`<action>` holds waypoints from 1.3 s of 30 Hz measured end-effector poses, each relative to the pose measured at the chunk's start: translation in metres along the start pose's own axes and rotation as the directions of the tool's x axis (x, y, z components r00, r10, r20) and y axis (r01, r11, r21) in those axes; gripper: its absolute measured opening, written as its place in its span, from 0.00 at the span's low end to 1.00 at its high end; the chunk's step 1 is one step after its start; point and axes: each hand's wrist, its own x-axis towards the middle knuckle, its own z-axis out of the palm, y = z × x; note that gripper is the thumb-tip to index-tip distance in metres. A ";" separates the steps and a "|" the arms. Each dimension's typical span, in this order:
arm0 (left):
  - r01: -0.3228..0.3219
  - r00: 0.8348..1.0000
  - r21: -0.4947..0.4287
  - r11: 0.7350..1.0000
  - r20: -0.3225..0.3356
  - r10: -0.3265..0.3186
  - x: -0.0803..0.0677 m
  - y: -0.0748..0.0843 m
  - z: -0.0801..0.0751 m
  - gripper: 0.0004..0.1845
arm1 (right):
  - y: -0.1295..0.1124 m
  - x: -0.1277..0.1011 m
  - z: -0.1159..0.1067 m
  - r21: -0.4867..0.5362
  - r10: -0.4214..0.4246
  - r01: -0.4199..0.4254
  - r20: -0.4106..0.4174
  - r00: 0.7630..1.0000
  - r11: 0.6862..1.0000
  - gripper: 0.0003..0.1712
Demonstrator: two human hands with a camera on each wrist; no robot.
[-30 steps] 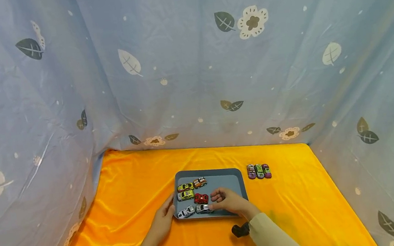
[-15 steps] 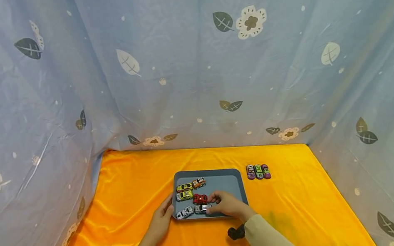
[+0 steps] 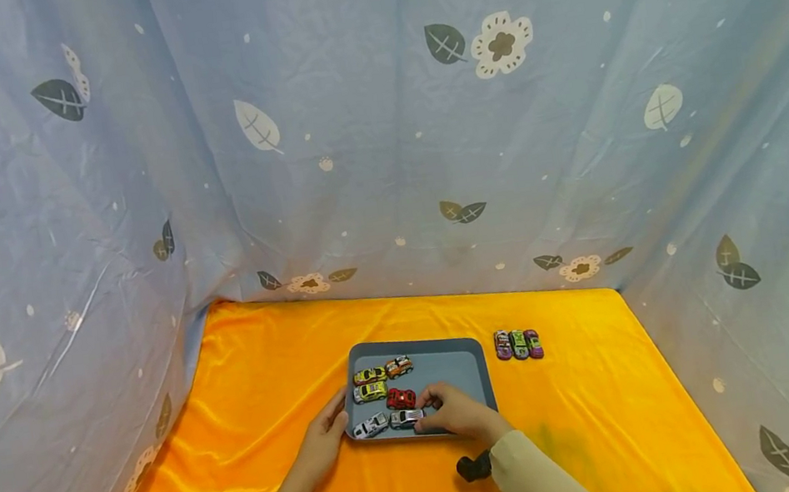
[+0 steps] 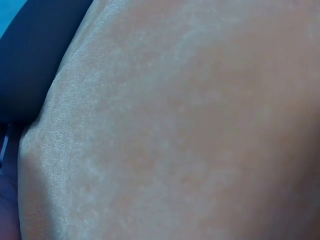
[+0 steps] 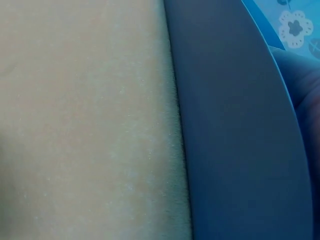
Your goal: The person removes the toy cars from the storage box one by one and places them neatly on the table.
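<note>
A blue-grey tray carries several small toy cars. My right hand is over its right half, thumb and index finger pinching the rear end of a silver toy car near the front rim. Just behind that car is a red toy car; a white toy car sits to its left. My left hand rests against the tray's left rim, fingers fairly straight. Close up, both wrist views show the tray's dark outer wall beside the cloth, with little of either hand visible.
In the tray's back left are two yellow toy cars and an orange toy car. Three more toy cars stand side by side on the orange cloth, right of the tray. Patterned blue curtains enclose the table's back and sides.
My right hand has moved slightly left and closed its thumb and index finger on the silver toy car. The left hand stays at the tray's rim.
</note>
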 end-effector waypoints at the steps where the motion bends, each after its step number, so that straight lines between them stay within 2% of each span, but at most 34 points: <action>1: -0.003 1.000 0.002 1.000 -0.002 0.003 0.000 0.000 0.000 0.25 | 0.000 0.000 0.000 0.001 -0.003 0.003 -0.003 1.000 1.000 0.14; 8: 0.010 1.000 -0.011 1.000 0.016 -0.010 0.000 -0.001 -0.001 0.25 | -0.001 -0.003 -0.001 -0.019 0.018 -0.018 -0.019 1.000 1.000 0.14; 15: -0.023 1.000 -0.018 1.000 0.013 0.023 0.000 -0.001 -0.008 0.25 | -0.005 -0.001 -0.004 -0.020 -0.014 0.013 -0.010 1.000 1.000 0.14; 19: -0.006 1.000 0.003 1.000 0.011 0.006 -0.001 -0.003 -0.007 0.25 | -0.006 -0.008 -0.012 -0.064 -0.007 0.005 -0.034 0.999 0.998 0.14; 24: 0.004 1.000 0.005 1.000 0.016 -0.004 -0.001 -0.003 -0.003 0.25 | -0.008 -0.018 -0.025 -0.110 0.001 -0.014 -0.119 0.993 0.994 0.15; 30: 0.009 1.000 -0.015 1.000 0.024 -0.009 0.000 -0.001 -0.004 0.25 | -0.013 -0.023 -0.032 -0.066 -0.003 -0.011 -0.210 0.978 0.998 0.17; 31: 0.013 0.999 -0.019 1.000 0.030 -0.013 -0.001 0.004 -0.004 0.26 | -0.013 -0.023 -0.032 -0.057 -0.003 -0.010 -0.226 0.974 0.998 0.17; 35: 0.017 0.999 -0.017 1.000 0.041 -0.016 -0.003 0.013 -0.004 0.26 | -0.012 -0.024 -0.035 -0.034 0.003 -0.014 -0.302 0.953 0.999 0.17; 39: 0.023 0.999 -0.008 1.000 0.031 -0.023 -0.003 0.008 -0.004 0.26 | -0.010 -0.029 -0.040 0.007 0.011 -0.008 -0.393 0.920 1.000 0.16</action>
